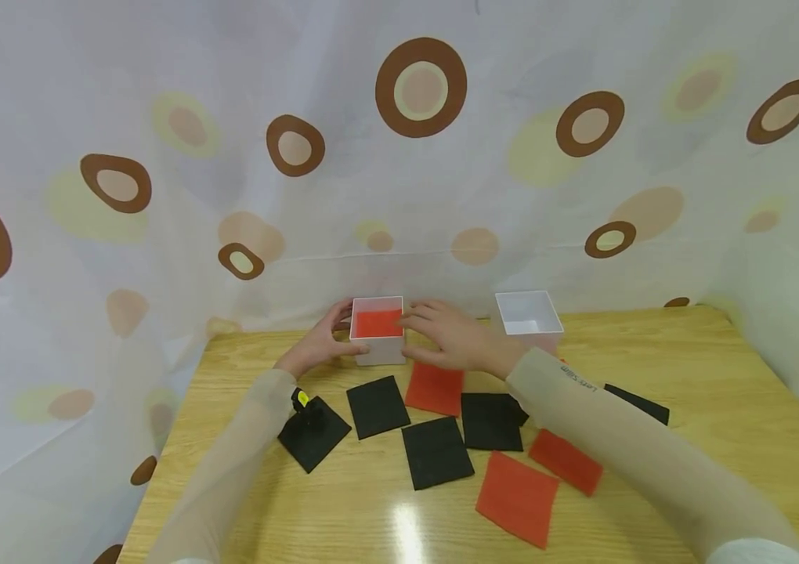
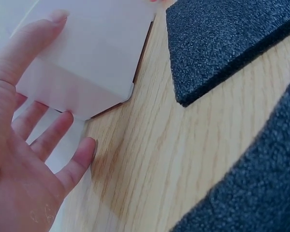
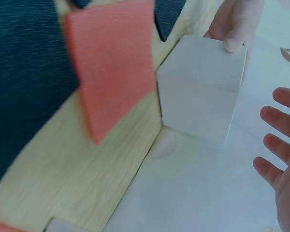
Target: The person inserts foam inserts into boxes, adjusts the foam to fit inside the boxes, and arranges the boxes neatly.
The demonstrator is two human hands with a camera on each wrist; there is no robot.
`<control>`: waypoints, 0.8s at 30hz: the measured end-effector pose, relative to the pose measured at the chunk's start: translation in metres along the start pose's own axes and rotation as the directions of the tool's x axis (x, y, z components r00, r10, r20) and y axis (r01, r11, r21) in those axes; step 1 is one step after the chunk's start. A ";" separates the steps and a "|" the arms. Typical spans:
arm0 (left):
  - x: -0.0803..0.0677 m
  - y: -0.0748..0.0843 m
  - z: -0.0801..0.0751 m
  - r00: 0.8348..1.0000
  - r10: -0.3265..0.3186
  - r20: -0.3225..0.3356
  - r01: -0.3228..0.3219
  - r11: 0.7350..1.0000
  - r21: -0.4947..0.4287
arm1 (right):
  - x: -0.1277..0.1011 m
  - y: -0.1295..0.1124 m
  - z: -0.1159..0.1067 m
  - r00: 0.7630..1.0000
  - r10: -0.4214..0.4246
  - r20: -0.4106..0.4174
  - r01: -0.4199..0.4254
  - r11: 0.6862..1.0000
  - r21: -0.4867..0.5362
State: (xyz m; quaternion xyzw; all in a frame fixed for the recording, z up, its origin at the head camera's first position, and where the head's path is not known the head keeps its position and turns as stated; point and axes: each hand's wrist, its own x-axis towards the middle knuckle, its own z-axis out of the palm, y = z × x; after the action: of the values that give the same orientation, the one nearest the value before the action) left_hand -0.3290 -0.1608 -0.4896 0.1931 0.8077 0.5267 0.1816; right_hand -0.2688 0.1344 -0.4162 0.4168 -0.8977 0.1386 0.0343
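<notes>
A white box stands at the far edge of the wooden table, at about 12 o'clock from the person. A red foam square lies flat inside it.

Left hand: placed at the box's 9 o'clock side. In the left wrist view the fingers are extended and spread, with the thumb laid along the box wall. The hand rests against the box with loose, nearly straight fingers; nothing is clasped.

Right hand: placed at the box's 3 o'clock side, with the fingertips reaching the rim. In the right wrist view the fingers are straight and apart, standing just off the box; contact with the wall cannot be confirmed from that view. The box therefore sits between both hands, flanked rather than gripped.

A second white box, with a white interior, stands at 3 o'clock of the first, well apart from it and just beyond the right wrist.

Foam squares lie scattered at 6 o'clock of the box. A red square lies just beside the right wrist. Black squares lie near it, one of them under the left forearm. Further red squares lie nearer the person. A spotted curtain hangs behind the table.
</notes>
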 end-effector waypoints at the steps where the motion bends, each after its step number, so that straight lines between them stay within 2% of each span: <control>1: 0.000 0.000 0.000 1.000 0.007 -0.001 -0.007 1.000 0.002 | -0.004 0.000 0.000 1.000 -0.004 -0.003 0.004 1.000 -0.001; 6: 0.001 -0.003 -0.002 1.000 0.023 -0.008 -0.023 1.000 0.018 | -0.024 0.002 0.000 1.000 0.017 0.007 -0.018 1.000 0.010; 14: -0.001 -0.003 -0.002 1.000 0.006 -0.007 -0.006 1.000 -0.007 | -0.054 0.013 0.013 0.998 0.047 0.041 -0.047 0.999 0.006; 24: 0.000 -0.004 0.000 1.000 -0.003 -0.011 0.003 1.000 -0.002 | -0.076 0.019 0.033 0.995 0.088 0.048 -0.089 0.996 0.008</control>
State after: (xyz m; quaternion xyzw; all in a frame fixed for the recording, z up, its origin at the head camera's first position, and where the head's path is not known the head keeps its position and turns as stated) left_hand -0.3293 -0.1619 -0.4932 0.1888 0.8083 0.5284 0.1781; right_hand -0.2318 0.1929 -0.4656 0.3799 -0.9152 0.1346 0.0045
